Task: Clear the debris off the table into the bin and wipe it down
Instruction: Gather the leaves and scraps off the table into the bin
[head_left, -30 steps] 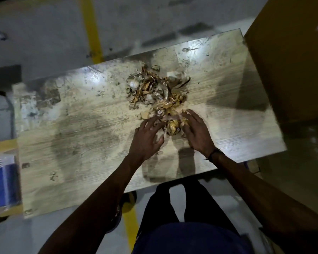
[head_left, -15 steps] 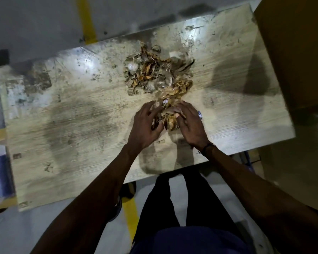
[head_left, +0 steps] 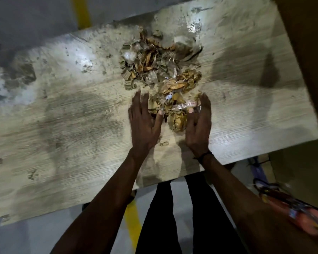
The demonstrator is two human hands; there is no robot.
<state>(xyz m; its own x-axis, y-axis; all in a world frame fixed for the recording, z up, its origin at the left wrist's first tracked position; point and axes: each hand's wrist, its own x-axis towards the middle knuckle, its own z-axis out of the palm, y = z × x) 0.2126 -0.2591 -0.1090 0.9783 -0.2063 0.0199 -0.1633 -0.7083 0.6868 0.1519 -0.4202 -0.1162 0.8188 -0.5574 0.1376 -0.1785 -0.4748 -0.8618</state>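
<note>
A heap of brown and grey debris (head_left: 160,65), paper scraps and wrappers, lies in the middle of the dirty wooden table (head_left: 66,125). A smaller clump (head_left: 174,114) at the heap's near end sits between my two hands. My left hand (head_left: 144,121) lies flat on the table at the clump's left side, fingers straight and spread. My right hand (head_left: 198,123) stands on its edge at the clump's right side, fingers straight, touching the scraps. Neither hand holds anything. No bin or cloth is in view.
The tabletop is stained and dusty, with small crumbs (head_left: 163,143) near the front edge. A large brown cardboard surface (head_left: 308,52) rises at the right. A colourful object (head_left: 297,217) lies on the floor at lower right. A yellow floor line (head_left: 81,13) runs behind the table.
Both hands have opened out and moved apart, from curled over the near clump to straight fingers flanking it. The camera has moved closer to the table.
</note>
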